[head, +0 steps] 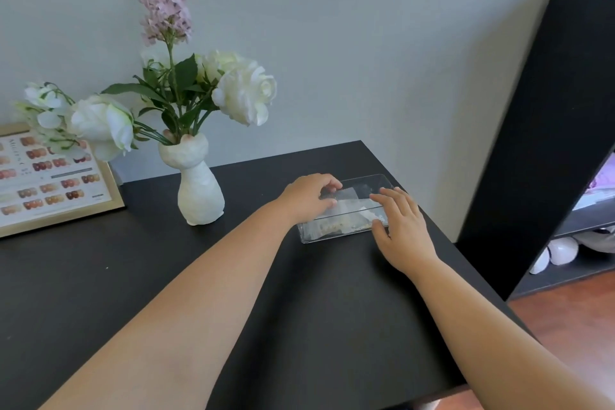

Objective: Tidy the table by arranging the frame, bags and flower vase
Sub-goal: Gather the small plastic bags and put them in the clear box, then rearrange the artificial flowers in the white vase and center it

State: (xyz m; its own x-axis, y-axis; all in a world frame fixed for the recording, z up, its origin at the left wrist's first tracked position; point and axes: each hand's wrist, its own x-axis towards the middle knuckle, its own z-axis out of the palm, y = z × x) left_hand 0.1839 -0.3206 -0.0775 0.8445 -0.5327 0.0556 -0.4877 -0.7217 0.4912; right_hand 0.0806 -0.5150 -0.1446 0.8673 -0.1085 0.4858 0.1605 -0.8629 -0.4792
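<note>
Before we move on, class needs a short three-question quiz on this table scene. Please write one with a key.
1. True or false: the white vase stands between the gold frame and the clear tray.
2. Where are the small bags? A) inside the clear tray B) beside the vase C) on the floor
3. Fill in: the frame leans against the ____.

Key:
1. True.
2. A. The left hand and right hand rest at the tray's two ends.
3. Wall.
</note>
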